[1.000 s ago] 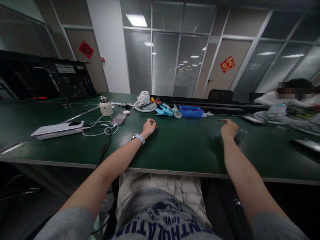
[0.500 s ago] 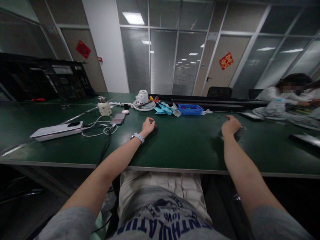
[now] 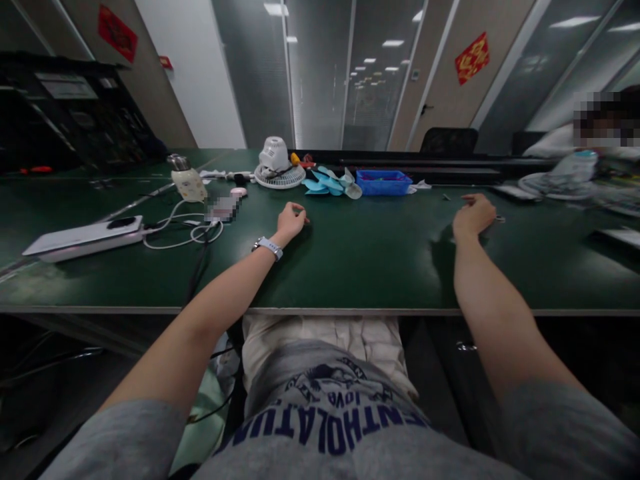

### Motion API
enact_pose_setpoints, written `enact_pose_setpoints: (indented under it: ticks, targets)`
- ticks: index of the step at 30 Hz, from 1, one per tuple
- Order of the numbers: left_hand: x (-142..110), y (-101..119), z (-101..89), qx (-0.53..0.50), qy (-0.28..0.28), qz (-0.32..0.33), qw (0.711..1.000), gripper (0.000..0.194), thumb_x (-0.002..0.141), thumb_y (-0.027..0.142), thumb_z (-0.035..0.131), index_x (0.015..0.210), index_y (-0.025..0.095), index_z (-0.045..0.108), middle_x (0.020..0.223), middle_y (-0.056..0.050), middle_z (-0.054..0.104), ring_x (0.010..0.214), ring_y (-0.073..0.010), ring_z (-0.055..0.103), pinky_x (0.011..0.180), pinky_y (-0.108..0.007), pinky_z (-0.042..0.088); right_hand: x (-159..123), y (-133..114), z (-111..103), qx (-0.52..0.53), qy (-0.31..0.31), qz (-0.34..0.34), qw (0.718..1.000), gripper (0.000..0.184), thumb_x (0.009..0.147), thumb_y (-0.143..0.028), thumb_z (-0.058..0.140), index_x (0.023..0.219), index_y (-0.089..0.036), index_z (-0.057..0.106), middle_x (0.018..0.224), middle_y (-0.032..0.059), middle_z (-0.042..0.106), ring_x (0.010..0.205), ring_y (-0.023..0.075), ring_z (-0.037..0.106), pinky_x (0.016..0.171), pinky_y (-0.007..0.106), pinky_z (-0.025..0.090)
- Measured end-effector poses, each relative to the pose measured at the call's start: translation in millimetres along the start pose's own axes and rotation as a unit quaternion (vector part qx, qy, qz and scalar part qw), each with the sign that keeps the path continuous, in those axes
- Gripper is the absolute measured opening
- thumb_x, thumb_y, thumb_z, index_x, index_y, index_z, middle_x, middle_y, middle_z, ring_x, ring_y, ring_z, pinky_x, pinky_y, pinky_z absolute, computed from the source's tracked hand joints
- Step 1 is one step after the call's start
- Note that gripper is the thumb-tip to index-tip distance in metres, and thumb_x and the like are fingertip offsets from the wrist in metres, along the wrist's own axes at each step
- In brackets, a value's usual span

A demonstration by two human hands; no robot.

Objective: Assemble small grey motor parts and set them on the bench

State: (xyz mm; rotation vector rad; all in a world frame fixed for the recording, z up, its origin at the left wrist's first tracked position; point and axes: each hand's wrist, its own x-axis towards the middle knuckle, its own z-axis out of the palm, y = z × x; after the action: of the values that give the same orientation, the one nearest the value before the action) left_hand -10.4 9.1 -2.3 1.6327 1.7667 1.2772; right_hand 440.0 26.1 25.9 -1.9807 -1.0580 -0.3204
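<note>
My left hand [image 3: 292, 221] rests on the green table, fingers loosely curled and a little apart, with nothing visible in it. Farther right, my right hand [image 3: 474, 215] is over the tabletop, palm down, index finger reaching out to the left and the other fingers bent. Just beyond that fingertip, apart from it, lies a small thin metal piece [image 3: 447, 197], too small to name. Another small metallic piece [image 3: 500, 219] shows at the right side of this hand, partly hidden by it.
Along the back lie a white fan body [image 3: 274, 155] on its round grille [image 3: 280, 177], blue fan blades [image 3: 324, 181] and a blue tray [image 3: 383, 184]. To the left are a bottle [image 3: 188, 183], cables and a white device [image 3: 85, 239]. A person [image 3: 555, 141] sits far right.
My right fingertips were at the thin metal piece and have come off it, leaving it on the table. The left hand stays put. My view has tipped downward.
</note>
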Motion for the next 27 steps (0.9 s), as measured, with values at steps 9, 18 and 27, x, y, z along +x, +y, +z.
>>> enact_pose_setpoints:
  ticks: [9, 18, 27]
  targets:
    - [-5, 7, -1.5, 0.007, -0.008, 0.002, 1.000, 0.021, 0.087, 0.021, 0.054, 0.107, 0.017, 0.056, 0.079, -0.004, 0.072, 0.078, -0.0166, 0.068, 0.082, -0.030, 0.049, -9, 1, 0, 0.005, 0.009, 0.015, 1.000, 0.033, 0.089, -0.015, 0.054, 0.121, -0.021, 0.061, 0.115, 0.0128, 0.064, 0.100, 0.0205, 0.054, 0.086, 0.032, 0.034]
    - [-2, 1, -0.2, 0.000, -0.015, 0.003, 1.000, 0.021, 0.086, 0.021, 0.055, 0.106, 0.019, 0.057, 0.077, -0.002, 0.072, 0.075, -0.0167, 0.069, 0.080, -0.029, 0.050, -19, -1, 0, -0.001, -0.027, 0.104, 0.994, 0.059, 0.081, -0.018, 0.067, 0.134, -0.016, 0.042, 0.128, 0.0207, 0.052, 0.115, 0.0258, 0.053, 0.093, 0.034, 0.039]
    - [-10, 11, -3.8, 0.003, -0.013, 0.027, 1.000, 0.029, 0.084, 0.028, 0.061, 0.110, 0.017, 0.058, 0.083, -0.006, 0.074, 0.080, -0.0181, 0.069, 0.081, -0.030, 0.049, -32, -38, 13, 0.016, -0.099, 0.021, 0.995, 0.057, 0.073, -0.029, 0.078, 0.123, -0.013, 0.055, 0.116, 0.0182, 0.064, 0.109, 0.0296, 0.061, 0.096, 0.042, 0.045]
